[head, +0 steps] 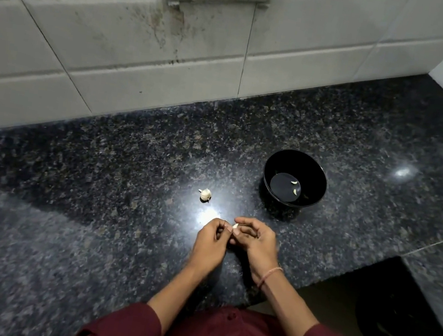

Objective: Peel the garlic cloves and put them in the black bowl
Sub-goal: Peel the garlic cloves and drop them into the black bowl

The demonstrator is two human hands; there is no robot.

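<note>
Your clove point(235, 225) sits pinched between both hands, low over the counter point(98, 178), near the bowl point(315, 179). Two peeled cloves point(295, 192) lie in the bowl, and the bulb point(205, 194) waits to the left, so I judge most of the work remains. Your left hand point(210, 241) and right hand point(257, 240) meet, fingers curled, both nipping the clove.

Polished speckled granite counter point(96, 192) gleams; the black bowl point(272, 164) looks smooth, glossy; wall tiles point(91, 33) glazed, stained.
</note>
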